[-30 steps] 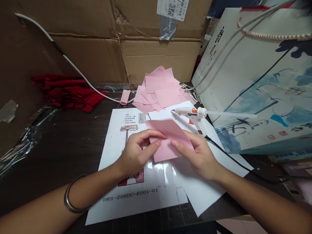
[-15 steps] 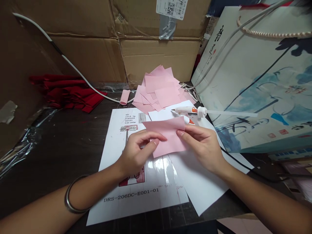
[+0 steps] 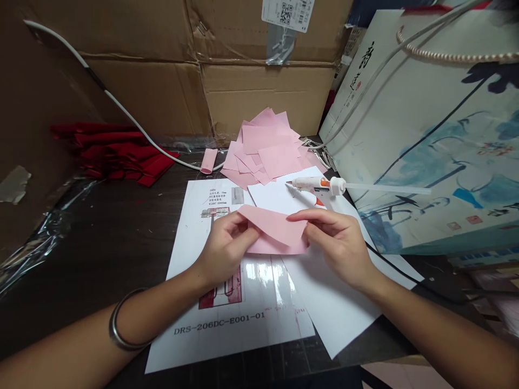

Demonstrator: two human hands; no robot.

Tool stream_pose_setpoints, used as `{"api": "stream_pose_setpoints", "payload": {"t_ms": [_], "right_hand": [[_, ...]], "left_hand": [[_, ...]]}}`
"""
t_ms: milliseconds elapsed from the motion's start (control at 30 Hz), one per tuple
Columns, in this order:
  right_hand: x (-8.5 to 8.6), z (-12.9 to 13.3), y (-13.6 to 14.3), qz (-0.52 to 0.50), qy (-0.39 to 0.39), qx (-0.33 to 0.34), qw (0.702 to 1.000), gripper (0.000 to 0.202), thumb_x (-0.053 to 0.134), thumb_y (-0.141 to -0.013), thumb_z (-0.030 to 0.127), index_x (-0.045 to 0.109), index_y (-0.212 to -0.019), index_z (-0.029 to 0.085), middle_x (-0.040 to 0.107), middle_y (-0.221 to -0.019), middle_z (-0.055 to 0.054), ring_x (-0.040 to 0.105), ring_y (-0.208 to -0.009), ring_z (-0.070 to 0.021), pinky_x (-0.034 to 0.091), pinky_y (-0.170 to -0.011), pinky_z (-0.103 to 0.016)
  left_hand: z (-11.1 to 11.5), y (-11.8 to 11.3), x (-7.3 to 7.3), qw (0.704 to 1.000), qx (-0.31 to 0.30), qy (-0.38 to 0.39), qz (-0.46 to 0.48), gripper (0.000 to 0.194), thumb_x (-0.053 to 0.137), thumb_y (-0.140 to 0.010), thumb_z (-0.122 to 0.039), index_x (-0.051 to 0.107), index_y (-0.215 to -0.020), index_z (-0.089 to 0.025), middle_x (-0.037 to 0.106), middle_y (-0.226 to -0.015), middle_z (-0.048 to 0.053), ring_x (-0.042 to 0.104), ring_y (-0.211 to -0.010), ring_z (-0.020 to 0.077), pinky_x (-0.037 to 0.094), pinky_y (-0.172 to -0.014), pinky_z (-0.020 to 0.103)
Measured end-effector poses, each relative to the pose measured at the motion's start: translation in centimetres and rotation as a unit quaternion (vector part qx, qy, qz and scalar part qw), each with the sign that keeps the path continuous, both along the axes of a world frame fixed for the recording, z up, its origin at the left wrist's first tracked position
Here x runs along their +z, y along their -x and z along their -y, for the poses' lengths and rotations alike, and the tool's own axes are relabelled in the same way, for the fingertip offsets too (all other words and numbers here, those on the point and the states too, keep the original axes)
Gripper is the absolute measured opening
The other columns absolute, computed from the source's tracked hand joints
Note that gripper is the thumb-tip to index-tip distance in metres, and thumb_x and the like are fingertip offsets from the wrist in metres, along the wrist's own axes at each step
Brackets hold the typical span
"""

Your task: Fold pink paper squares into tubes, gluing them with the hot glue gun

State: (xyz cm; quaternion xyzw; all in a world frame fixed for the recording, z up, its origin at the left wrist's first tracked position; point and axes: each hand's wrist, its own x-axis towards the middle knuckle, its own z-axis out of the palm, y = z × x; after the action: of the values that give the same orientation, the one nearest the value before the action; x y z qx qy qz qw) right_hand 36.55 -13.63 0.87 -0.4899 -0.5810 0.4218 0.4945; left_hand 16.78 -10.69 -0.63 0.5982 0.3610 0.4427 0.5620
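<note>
Two bare hands share one thin, four-sided pink sheet. The left hand pinches its left side, thumb and fingers closed on it. The right hand has its grip nearly closed at the sheet's right end, forefinger laid along the top edge and thumb at the side. The sheet is bent over, its upper flap slanting across the lower layer. A plain silver metal bangle circles the left forearm.

Below the hands lie a white printed page marked "DRS-206DC-E001-01" and a blank white paper sheet, one overlapping the other. Just beyond the right hand rests a white-and-orange plastic glue gun, partly hidden, a translucent stick jutting from its back. Farther off on the dark wood-grain bench are a loose pile of flat pink pieces, a small rolled pink tube beside it and, leftward, a heap of folded red strips. Brown cardboard stands behind; a white bag with blue painting stands at right.
</note>
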Motion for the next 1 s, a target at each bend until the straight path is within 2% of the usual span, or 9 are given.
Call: {"api": "stream_pose_setpoints", "payload": {"t_ms": [133, 233, 333, 467, 567, 767, 867, 1000], "right_hand": [[-0.10, -0.20, -0.15, -0.026, 0.019, 0.005, 0.999, 0.017, 0.062, -0.082, 0.023, 0.076, -0.090, 0.023, 0.064, -0.065, 0.002, 0.052, -0.056, -0.0120, 0.042, -0.054, -0.029], [-0.19, -0.25, -0.28, -0.038, 0.020, 0.016, 0.999, 0.019, 0.060, -0.081, 0.020, 0.076, -0.088, 0.024, 0.064, -0.064, 0.002, 0.052, -0.056, -0.0123, 0.042, -0.055, -0.029], [-0.29, -0.22, -0.36, -0.040, 0.025, 0.014, 0.999, 0.018, 0.060, -0.080, 0.019, 0.077, -0.085, 0.026, 0.066, -0.069, 0.001, 0.052, -0.058, -0.0125, 0.042, -0.056, -0.029], [-0.50, -0.18, -0.37, -0.038, 0.020, 0.009, 0.999, 0.015, 0.063, -0.081, 0.021, 0.076, -0.083, 0.026, 0.069, -0.075, 0.000, 0.055, -0.064, -0.0145, 0.042, -0.058, -0.030], [-0.65, -0.21, -0.37, -0.046, 0.021, 0.011, 0.999, 0.013, 0.064, -0.083, 0.023, 0.076, -0.083, 0.027, 0.068, -0.074, 0.000, 0.055, -0.065, -0.0151, 0.042, -0.059, -0.031], [-0.82, -0.47, -0.40, -0.098, 0.070, 0.009, 0.993, 0.013, 0.069, -0.083, 0.028, 0.073, -0.095, 0.026, 0.068, -0.082, -0.001, 0.056, -0.069, -0.0142, 0.042, -0.058, -0.028], [-0.77, -0.62, -0.32, -0.124, 0.093, 0.021, 0.988, 0.019, 0.069, -0.084, 0.029, 0.071, -0.102, 0.024, 0.066, -0.078, 0.000, 0.054, -0.064, -0.0122, 0.040, -0.056, -0.026], [-0.54, -0.60, -0.16, -0.126, 0.096, 0.012, 0.987, 0.027, 0.070, -0.084, 0.028, 0.066, -0.109, 0.022, 0.056, -0.062, 0.006, 0.047, -0.056, -0.0086, 0.038, -0.054, -0.024]], "left_hand": [[-0.21, 0.14, -0.03, 1.000, -0.002, -0.018, 0.002, 0.018, 0.063, -0.083, -0.022, 0.070, -0.099, -0.019, 0.072, -0.098, 0.006, 0.066, -0.087, 0.0189, 0.054, -0.076, 0.031], [-0.21, 0.25, -0.06, 1.000, -0.023, 0.001, 0.010, 0.021, 0.063, -0.084, -0.025, 0.069, -0.103, -0.018, 0.072, -0.097, 0.007, 0.066, -0.087, 0.0195, 0.054, -0.075, 0.031], [-0.20, 0.32, -0.18, 0.999, -0.031, 0.019, 0.005, 0.023, 0.065, -0.083, -0.027, 0.068, -0.104, -0.018, 0.071, -0.093, 0.007, 0.066, -0.081, 0.0190, 0.053, -0.070, 0.030], [-0.33, 0.32, -0.42, 0.998, -0.032, 0.049, 0.014, 0.030, 0.067, -0.083, -0.027, 0.065, -0.112, -0.018, 0.068, -0.078, 0.004, 0.065, -0.074, 0.0182, 0.051, -0.062, 0.028], [-0.36, 0.24, -0.36, 0.996, -0.040, 0.060, 0.043, 0.032, 0.068, -0.082, -0.025, 0.062, -0.113, -0.019, 0.069, -0.081, 0.004, 0.065, -0.071, 0.0157, 0.050, -0.060, 0.026], [-0.03, -0.07, 0.28, 0.988, -0.040, 0.099, 0.108, 0.059, 0.067, -0.082, -0.024, 0.037, -0.132, -0.022, 0.069, -0.083, 0.003, 0.064, -0.061, 0.0136, 0.051, -0.054, 0.024], [0.19, -0.22, 0.43, 0.990, -0.038, 0.105, 0.088, 0.060, 0.067, -0.082, -0.025, 0.035, -0.133, -0.020, 0.068, -0.085, 0.004, 0.064, -0.063, 0.0134, 0.051, -0.056, 0.024], [0.62, -0.27, 0.37, 0.997, -0.015, 0.073, 0.026, 0.061, 0.066, -0.084, -0.026, 0.035, -0.137, -0.023, 0.066, -0.085, 0.003, 0.061, -0.063, 0.0129, 0.049, -0.056, 0.024]]}}
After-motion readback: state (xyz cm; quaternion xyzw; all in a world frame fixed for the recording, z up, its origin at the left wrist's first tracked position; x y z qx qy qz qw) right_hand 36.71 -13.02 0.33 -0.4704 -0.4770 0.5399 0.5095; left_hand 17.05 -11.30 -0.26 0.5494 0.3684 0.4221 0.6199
